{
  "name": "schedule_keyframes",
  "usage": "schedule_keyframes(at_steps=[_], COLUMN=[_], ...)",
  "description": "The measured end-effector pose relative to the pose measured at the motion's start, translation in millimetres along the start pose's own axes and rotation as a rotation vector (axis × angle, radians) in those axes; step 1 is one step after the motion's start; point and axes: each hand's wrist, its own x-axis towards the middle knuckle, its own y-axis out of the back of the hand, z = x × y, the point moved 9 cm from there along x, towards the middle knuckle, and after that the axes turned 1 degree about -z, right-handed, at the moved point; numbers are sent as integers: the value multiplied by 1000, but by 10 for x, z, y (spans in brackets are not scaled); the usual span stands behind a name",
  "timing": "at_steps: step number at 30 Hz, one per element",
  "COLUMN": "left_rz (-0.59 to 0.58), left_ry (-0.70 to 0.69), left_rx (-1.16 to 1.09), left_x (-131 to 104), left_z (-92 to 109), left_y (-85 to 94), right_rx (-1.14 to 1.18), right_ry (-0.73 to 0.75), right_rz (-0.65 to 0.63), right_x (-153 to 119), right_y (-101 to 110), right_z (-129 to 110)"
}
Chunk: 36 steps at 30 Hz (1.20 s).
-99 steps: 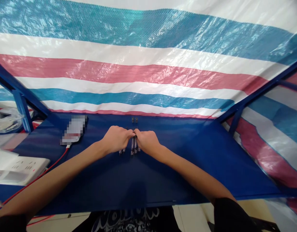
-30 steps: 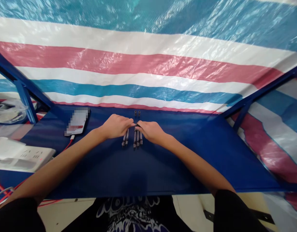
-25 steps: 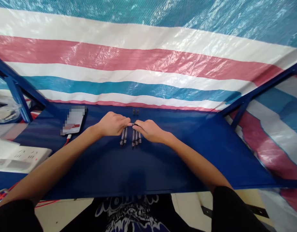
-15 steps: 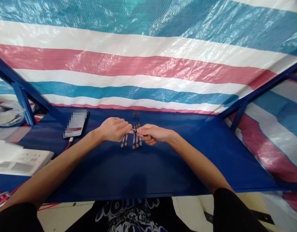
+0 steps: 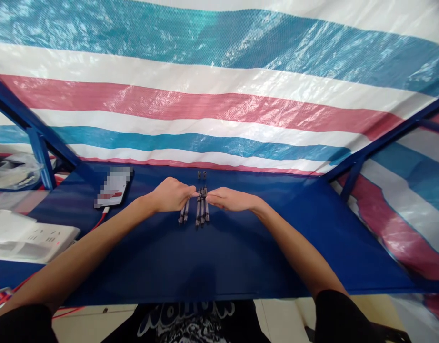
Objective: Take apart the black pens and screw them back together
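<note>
My left hand (image 5: 173,194) is closed, with thumb and forefinger pinched at its right end. Opposite it, my right hand (image 5: 229,198) is closed too, fingertips pressed together and pointing left. The narrow gap between them shows something small and dark, too small to name; what the fingers grip is hidden. Just under the hands lie slim pen-like sticks with grey and black patterning: several in a middle bunch (image 5: 202,212) and a pair (image 5: 184,213) to the left, their upper parts partly covered by my left hand. Two short dark cylinders (image 5: 201,175) stand behind them.
The blue tabletop (image 5: 162,267) carries a phone (image 5: 114,186) with a red cable (image 5: 99,222) at the left. A white power strip (image 5: 51,238) lies nearer. Blue frame bars (image 5: 41,157) and a striped plastic sheet (image 5: 212,105) enclose the table.
Half a second ago a slim grey rod showed between my fingertips; now it is hardly visible. My right hand has turned palm down, and its lower fingers no longer show. The view has tilted slightly.
</note>
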Motion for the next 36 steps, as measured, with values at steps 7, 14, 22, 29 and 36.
schedule_keyframes(at_steps=[7,14,22,29,36], left_rz=[67,-158,-165,-149,-157], left_ry=[245,510,670,904,975], left_rx=[-10,-52,-208,-200,-312], left_x=[-150,-80,-188,-546,-716], left_z=[-567,-567,-640,-702,-615], left_y=[63,-183,-259,-290,-549], right_rx=[-91,103,-71,-335,-269], right_ry=[-132,-213,-180,-123,-126], right_rz=[238,541,623,711,1049], right_x=[-202,-227,-118,6,243], right_y=[428,688,707,878,1015], right_z=[293,550,611,553,791])
